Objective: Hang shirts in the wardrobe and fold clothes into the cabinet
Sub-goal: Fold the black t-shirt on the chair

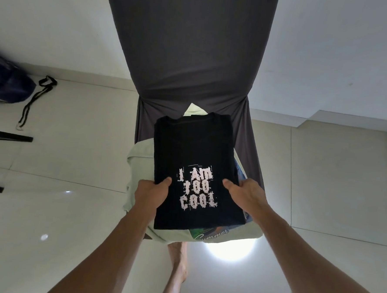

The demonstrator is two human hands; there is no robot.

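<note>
covered chair (193, 55), folded clothes (194, 160) (stacked)

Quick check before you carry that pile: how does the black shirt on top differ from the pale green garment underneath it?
The black shirt is dark with white lettering; the pale green garment shows no print. The black shirt lies on top, folded into a neat rectangle; the pale green garment sits at the bottom, sticking out wider on the sides. The left hand and right hand have thumbs on the black shirt. Both are in one pile.
</note>
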